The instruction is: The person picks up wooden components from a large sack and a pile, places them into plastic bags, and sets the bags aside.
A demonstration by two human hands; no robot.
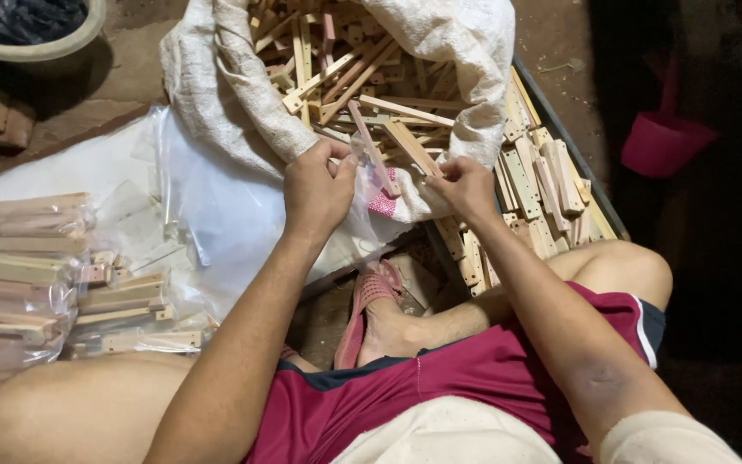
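Pale wooden strips (388, 142) | flat, slender | both hands pinching

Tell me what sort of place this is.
Probably a small home workshop where wooden parts are sorted and packed by hand on the floor. A sack brims with wooden sticks, and bagged bundles lie beside a tray of drilled strips.

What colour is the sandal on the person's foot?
Pink sandal, seen best in the head view.
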